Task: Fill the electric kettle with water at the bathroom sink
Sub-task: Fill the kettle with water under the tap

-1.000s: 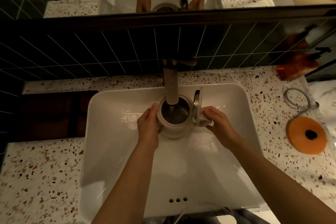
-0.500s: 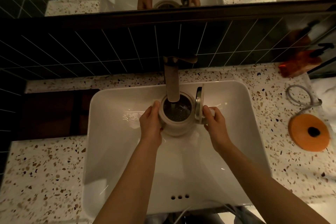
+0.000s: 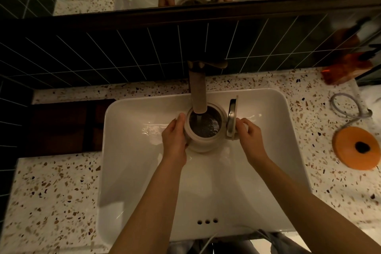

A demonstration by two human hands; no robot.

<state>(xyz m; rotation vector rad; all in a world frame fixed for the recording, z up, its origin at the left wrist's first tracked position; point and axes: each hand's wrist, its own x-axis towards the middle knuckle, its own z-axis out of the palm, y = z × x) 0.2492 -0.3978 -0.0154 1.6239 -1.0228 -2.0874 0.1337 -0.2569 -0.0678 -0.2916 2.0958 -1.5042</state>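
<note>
The round, cream electric kettle (image 3: 203, 142) sits in the glossy white rectangular sink (image 3: 132, 150) under the matte brown faucet (image 3: 198, 93), water rippling inside. The left hand (image 3: 174, 140) cups its side; the right hand (image 3: 250, 140) grips its handle beside the upright steel-lined lid (image 3: 232, 118).

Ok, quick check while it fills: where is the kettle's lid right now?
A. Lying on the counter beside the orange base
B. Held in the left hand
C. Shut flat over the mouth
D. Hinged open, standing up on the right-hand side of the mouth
D: the lid stands upright on the right side of the kettle, next to the right hand, leaving the mouth open under the faucet.
</note>
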